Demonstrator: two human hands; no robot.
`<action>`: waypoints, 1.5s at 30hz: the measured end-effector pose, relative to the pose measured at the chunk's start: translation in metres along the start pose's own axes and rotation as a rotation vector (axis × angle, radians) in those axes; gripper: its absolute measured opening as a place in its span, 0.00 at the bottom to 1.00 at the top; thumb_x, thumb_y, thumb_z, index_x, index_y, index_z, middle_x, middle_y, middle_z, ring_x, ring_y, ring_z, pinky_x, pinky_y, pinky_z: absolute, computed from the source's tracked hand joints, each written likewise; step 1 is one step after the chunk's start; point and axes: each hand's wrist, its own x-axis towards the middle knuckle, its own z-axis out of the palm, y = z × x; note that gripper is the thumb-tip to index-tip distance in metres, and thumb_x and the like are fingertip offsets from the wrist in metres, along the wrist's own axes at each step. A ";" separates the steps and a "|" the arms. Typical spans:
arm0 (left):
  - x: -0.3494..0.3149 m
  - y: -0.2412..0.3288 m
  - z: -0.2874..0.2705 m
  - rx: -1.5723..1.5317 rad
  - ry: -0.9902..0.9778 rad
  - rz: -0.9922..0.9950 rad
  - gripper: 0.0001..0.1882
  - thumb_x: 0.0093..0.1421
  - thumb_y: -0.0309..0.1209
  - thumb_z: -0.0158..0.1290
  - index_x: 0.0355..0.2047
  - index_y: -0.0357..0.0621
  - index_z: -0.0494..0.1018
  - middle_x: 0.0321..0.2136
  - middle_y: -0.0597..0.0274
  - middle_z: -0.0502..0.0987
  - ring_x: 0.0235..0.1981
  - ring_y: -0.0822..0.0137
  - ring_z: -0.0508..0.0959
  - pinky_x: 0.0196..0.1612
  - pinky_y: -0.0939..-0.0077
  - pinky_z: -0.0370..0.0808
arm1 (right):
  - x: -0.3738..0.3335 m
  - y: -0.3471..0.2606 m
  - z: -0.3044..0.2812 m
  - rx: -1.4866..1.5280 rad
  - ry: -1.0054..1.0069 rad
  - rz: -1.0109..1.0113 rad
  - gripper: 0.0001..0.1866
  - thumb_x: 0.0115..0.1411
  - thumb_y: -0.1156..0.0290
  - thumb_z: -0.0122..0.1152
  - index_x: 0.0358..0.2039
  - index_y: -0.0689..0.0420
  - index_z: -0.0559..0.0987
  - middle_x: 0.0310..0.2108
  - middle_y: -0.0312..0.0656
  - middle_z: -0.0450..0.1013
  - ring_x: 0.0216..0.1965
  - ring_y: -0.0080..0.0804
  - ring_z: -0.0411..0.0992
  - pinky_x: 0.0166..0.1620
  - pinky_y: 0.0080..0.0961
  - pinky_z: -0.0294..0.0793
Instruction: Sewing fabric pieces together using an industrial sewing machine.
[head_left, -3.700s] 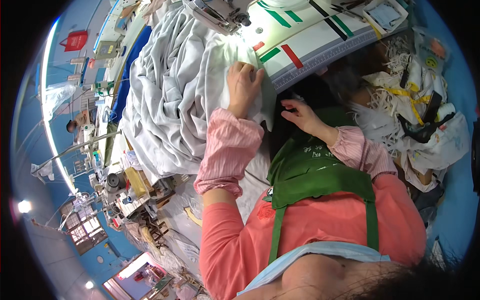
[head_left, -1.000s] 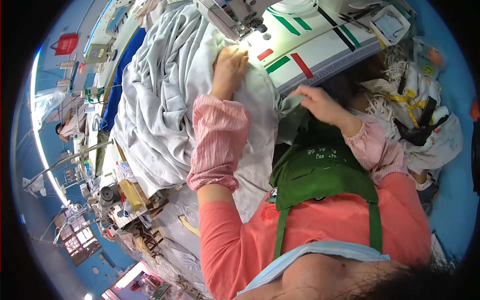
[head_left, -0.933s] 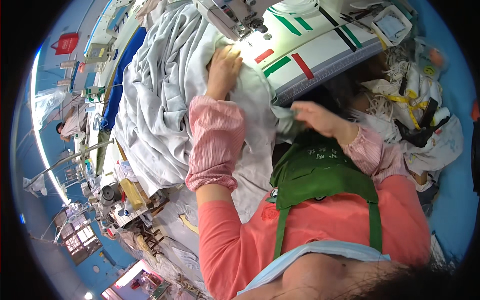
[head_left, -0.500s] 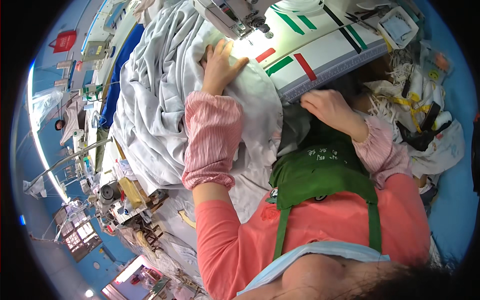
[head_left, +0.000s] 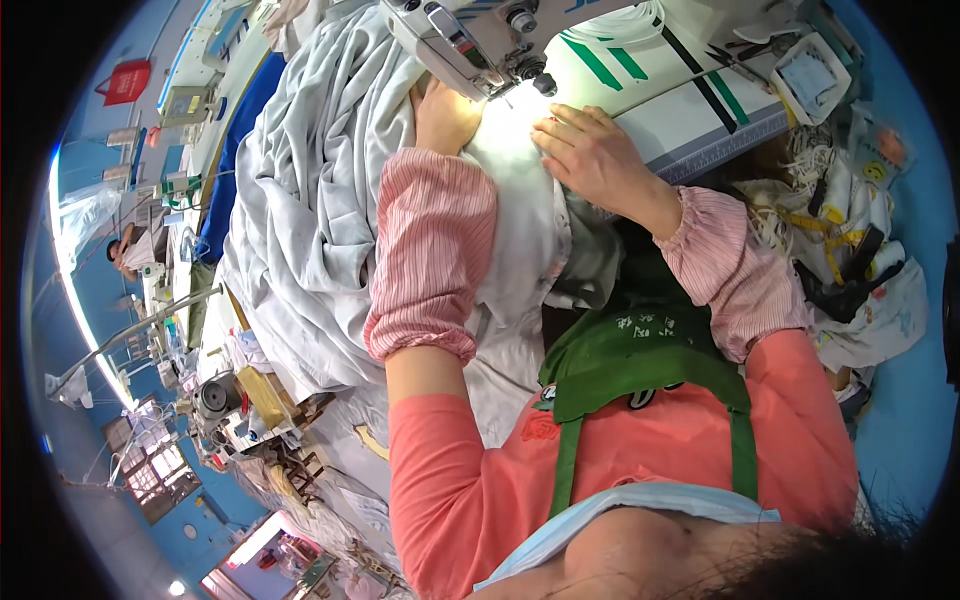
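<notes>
A large pale grey-white cloth [head_left: 310,200] lies in heavy folds to the left and under the sewing machine [head_left: 455,45], whose needle area is brightly lit. My left hand [head_left: 445,118] rests on the cloth just left of the needle; its fingers are mostly hidden behind the machine head. My right hand [head_left: 595,155] lies just right of the needle, fingers stretched out and fingertips over the lit cloth. Part of the cloth hangs down in front of my green apron [head_left: 640,350].
A ruler strip [head_left: 715,150] runs along the table's front edge. Green and black tape strips mark the white top. Scissors [head_left: 735,65] and a white tray [head_left: 808,85] sit at the far right, above a heap of scraps and thread spools [head_left: 850,220]. Another person [head_left: 130,250] is far left.
My right hand has come up from below the table edge to the cloth beside the needle. My left hand has slid forward, so the machine head now covers its fingers.
</notes>
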 end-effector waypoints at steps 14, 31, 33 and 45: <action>0.013 0.011 -0.011 0.040 -0.009 -0.083 0.28 0.56 0.45 0.54 0.56 0.55 0.70 0.55 0.56 0.72 0.59 0.51 0.67 0.60 0.54 0.60 | 0.007 0.001 0.000 -0.001 0.000 0.019 0.16 0.58 0.64 0.58 0.46 0.52 0.78 0.49 0.32 0.74 0.57 0.31 0.66 0.55 0.32 0.63; 0.023 0.004 -0.016 0.092 -0.028 -0.046 0.30 0.54 0.44 0.56 0.58 0.57 0.68 0.58 0.57 0.68 0.61 0.52 0.64 0.58 0.44 0.59 | 0.058 0.042 0.005 0.301 0.348 0.114 0.13 0.52 0.66 0.68 0.35 0.57 0.78 0.28 0.43 0.73 0.32 0.43 0.72 0.35 0.34 0.72; 0.022 0.005 -0.015 0.091 -0.023 -0.052 0.31 0.54 0.44 0.56 0.59 0.57 0.68 0.59 0.57 0.67 0.61 0.52 0.63 0.58 0.43 0.58 | 0.062 0.045 0.009 0.346 0.343 0.126 0.13 0.51 0.66 0.69 0.36 0.54 0.78 0.27 0.43 0.73 0.30 0.43 0.73 0.32 0.35 0.71; 0.018 0.008 -0.014 0.079 -0.018 -0.140 0.32 0.54 0.45 0.57 0.60 0.59 0.66 0.62 0.59 0.64 0.64 0.53 0.59 0.59 0.33 0.55 | 0.062 0.052 0.021 0.469 0.337 0.206 0.10 0.49 0.70 0.70 0.32 0.55 0.79 0.23 0.41 0.73 0.23 0.39 0.71 0.27 0.31 0.67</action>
